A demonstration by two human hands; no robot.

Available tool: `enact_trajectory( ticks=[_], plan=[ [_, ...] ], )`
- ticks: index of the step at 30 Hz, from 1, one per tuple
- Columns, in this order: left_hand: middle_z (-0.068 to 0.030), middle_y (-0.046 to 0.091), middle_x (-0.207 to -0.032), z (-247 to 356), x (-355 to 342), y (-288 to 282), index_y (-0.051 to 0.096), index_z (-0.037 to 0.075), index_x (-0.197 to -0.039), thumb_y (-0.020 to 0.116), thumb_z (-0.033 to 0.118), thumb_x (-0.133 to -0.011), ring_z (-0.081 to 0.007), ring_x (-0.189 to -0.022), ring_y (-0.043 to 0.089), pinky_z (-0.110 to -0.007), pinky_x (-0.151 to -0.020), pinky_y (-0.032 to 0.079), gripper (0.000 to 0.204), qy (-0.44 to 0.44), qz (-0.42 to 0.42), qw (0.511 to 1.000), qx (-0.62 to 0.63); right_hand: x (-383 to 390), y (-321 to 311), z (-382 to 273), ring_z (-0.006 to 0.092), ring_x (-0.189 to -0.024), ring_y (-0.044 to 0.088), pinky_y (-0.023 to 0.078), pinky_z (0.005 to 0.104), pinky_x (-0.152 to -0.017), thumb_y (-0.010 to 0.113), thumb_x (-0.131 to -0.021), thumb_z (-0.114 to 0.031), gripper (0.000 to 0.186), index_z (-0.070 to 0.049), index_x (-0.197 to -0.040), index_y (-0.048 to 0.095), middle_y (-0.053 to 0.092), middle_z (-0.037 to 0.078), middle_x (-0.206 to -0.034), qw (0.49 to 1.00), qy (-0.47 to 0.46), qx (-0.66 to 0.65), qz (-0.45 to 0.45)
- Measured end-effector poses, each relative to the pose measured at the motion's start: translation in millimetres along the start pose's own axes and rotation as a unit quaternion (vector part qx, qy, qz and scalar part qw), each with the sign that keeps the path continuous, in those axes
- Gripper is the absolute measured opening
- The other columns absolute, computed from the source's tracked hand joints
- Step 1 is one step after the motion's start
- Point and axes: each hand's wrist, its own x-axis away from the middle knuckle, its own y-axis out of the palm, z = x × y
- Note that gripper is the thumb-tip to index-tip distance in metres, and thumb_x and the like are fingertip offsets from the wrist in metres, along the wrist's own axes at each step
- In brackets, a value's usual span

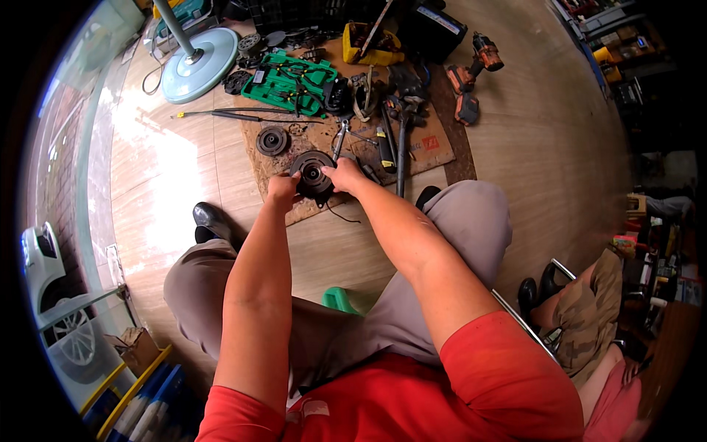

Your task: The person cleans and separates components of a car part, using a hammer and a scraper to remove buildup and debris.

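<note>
Both my left hand [283, 188] and my right hand [342, 174] grip a dark round pulley [312, 164] from either side, over a worn cardboard sheet [272, 214]. A thin dark wire [342, 216] trails from the pulley's underside. Up and to the left of it lies a second metal disc [272, 140]. Just beyond my right hand are a silver tool [340, 135], a black-and-yellow tool [385, 151] and a long dark metal bar [401, 166].
Behind are a green tool case [261, 92], a yellow container [375, 46], a black box [434, 33], two power tools [464, 107] and a blue stand base [199, 74]. At right sits another person [589, 309]; shelves line that side, glass the left.
</note>
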Motion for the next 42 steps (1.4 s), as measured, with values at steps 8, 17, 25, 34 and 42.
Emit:
enact_trajectory(
  ticks=[8,17,25,34,42],
  plan=[
    [-0.0106,0.060,-0.108,4,11,7,0.055,0.001,-0.118,0.062,0.021,-0.094,-0.0270,-0.097,0.062,-0.045,-0.079,0.058,0.031,0.014,-0.008,1.000,-0.009,-28,5,29,0.0220,-0.061,0.061,0.053,0.0361,-0.054,0.065,-0.091,-0.028,0.041,0.008,-0.106,0.056,0.063,0.015,-0.081,0.992,-0.080,0.080,0.050],
    [-0.0119,0.060,-0.108,5,10,4,0.055,0.000,-0.116,0.060,0.022,-0.095,-0.0278,-0.097,0.062,-0.045,-0.079,0.058,0.030,0.001,-0.006,1.000,-0.019,-10,4,11,0.0411,-0.098,0.064,0.052,0.0438,-0.084,0.068,-0.086,-0.041,0.057,0.012,-0.107,0.062,0.064,0.031,-0.106,1.000,-0.009,-0.009,0.023],
    [-0.0116,0.061,-0.108,3,12,5,0.054,0.001,-0.118,0.060,0.022,-0.096,-0.0272,-0.096,0.063,-0.044,-0.079,0.058,0.031,0.024,-0.006,0.999,-0.022,-25,5,30,0.0362,-0.092,0.063,0.052,0.0410,-0.079,0.066,-0.088,-0.037,0.053,0.010,-0.112,0.058,0.062,0.027,-0.107,0.993,-0.096,0.064,0.039],
    [-0.0115,0.060,-0.108,5,7,7,0.055,0.002,-0.112,0.059,0.021,-0.096,-0.0280,-0.096,0.063,-0.043,-0.078,0.058,0.026,-0.007,0.001,1.000,-0.012,-27,9,19,0.0267,-0.081,0.065,0.057,0.0365,-0.063,0.063,-0.093,-0.030,0.045,0.008,-0.116,0.052,0.063,0.019,-0.104,0.999,-0.014,0.016,0.035],
    [-0.0147,0.063,-0.112,-2,-3,6,0.051,0.000,-0.129,0.063,0.020,-0.094,-0.0283,-0.090,0.066,-0.041,-0.070,0.058,0.042,0.022,-0.006,0.999,-0.031,-31,2,34,0.0236,-0.067,0.063,0.052,0.0358,-0.055,0.062,-0.093,-0.031,0.042,0.007,-0.110,0.054,0.063,0.017,-0.089,0.990,-0.107,0.084,0.042]
  ],
)
